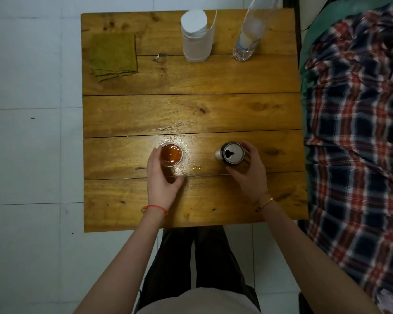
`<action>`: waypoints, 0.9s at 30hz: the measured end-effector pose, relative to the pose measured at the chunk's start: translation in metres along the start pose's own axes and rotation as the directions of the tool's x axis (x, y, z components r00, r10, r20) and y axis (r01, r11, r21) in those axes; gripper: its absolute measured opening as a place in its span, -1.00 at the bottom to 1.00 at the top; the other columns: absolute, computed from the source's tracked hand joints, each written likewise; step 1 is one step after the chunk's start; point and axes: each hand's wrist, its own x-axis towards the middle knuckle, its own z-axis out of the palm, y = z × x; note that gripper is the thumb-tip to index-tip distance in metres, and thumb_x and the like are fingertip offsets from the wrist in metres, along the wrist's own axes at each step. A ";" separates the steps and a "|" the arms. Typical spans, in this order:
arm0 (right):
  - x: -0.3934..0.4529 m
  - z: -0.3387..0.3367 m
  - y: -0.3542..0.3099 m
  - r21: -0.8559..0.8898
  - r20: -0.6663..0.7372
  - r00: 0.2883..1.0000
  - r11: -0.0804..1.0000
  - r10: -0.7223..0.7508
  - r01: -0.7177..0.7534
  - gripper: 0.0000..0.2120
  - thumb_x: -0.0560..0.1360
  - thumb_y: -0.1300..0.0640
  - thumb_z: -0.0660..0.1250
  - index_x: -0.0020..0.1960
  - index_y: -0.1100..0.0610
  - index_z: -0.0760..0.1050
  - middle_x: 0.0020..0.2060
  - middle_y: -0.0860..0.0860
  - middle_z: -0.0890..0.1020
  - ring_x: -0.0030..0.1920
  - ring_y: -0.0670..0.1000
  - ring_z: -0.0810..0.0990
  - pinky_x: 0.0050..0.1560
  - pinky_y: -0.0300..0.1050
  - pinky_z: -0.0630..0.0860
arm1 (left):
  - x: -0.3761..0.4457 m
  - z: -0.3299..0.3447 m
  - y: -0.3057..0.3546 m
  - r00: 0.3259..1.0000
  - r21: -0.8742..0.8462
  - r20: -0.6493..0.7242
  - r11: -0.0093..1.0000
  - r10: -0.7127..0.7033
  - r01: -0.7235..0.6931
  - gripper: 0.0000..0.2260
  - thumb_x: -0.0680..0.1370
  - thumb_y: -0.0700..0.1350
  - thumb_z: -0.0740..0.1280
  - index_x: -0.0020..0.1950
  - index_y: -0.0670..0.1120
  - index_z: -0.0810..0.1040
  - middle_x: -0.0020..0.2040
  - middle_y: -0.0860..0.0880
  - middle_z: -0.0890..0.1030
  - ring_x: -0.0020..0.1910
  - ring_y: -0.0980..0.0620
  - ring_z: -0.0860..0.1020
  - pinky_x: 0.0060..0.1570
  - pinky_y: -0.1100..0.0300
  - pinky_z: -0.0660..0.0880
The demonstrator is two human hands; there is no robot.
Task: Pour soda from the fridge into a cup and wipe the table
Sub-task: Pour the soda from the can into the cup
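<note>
1. Head view: pouring appears complete; the cup (pixel 171 154) holds amber soda. Next move, by judgement: release both and fetch the green cloth (pixel 113 55), far ahead of the left hand, to wipe the tabletop (pixel 191 112).
2. Left hand (pixel 162 172) curls round the cup.
3. Right hand (pixel 250 169) grips the upright can (pixel 233 153).

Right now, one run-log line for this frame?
left hand: holds cup, soda in | right hand: holds open can, upright | cloth: untouched | wipe: pending

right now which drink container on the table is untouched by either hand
The water bottle at the far edge. The cup and soda can each have a hand around them.
</note>
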 end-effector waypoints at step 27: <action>-0.031 -0.030 -0.100 0.118 0.073 0.997 0.993 0.002 -0.010 -0.35 0.31 0.04 0.57 0.31 0.00 0.36 0.18 -0.19 0.52 0.23 -0.15 0.50 0.17 -0.23 0.53 | -0.029 -0.038 0.057 0.990 -0.279 0.067 0.950 -0.127 0.141 -0.68 0.61 -0.12 0.29 0.37 -0.05 0.51 0.28 0.02 0.57 0.27 0.08 0.51 0.33 0.15 0.41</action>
